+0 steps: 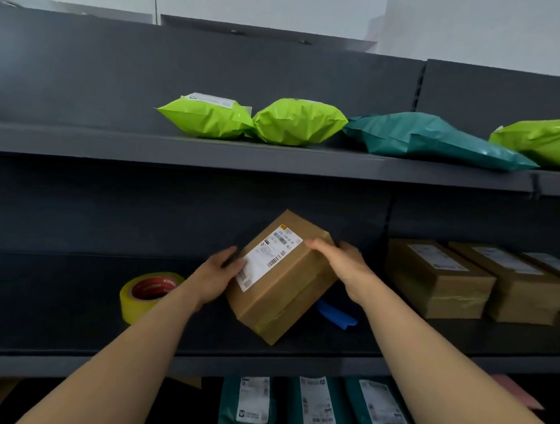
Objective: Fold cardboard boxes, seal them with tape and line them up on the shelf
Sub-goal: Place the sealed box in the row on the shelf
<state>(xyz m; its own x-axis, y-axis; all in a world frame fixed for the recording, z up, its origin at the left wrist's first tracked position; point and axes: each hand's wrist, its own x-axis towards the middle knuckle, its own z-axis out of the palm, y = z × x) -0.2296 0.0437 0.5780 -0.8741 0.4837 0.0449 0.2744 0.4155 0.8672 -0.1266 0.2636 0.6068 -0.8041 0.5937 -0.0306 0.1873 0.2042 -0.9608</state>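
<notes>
Cardboard box [281, 276]: closed, brown, tilted with one corner pointing down. It is held in front of the middle shelf [296, 365], between the two hands. Whether its lowest corner touches the shelf board cannot be told.
Label [270, 256]: white shipping label with barcodes on the box's upper face, running slantwise.
Box seam [266, 315]: a strip of clear tape runs over the lower face and its edge.
Left hand [215, 275]: grips the box's left side. The thumb is raised along the edge, and the fingers are bent onto the near end of the label.
Right hand [344, 263]: clamped over the box's top right edge, with fingers curled across the upper face and the far side.
Tape roll [148, 294]: yellowish with a red core, leaning on the middle shelf just left of the left forearm.
Blue object [336, 315]: lies on the same shelf, partly hidden behind the box; its kind is unclear.
Sealed boxes [437, 278]: a row of labelled brown boxes side by side at the right of the middle shelf, well apart from the held box.
Upper shelf [81, 143]: carries lime-green mailers [205, 117] and a teal mailer [431, 138].
Below: teal labelled mailers [313, 408] stand in a row.
</notes>
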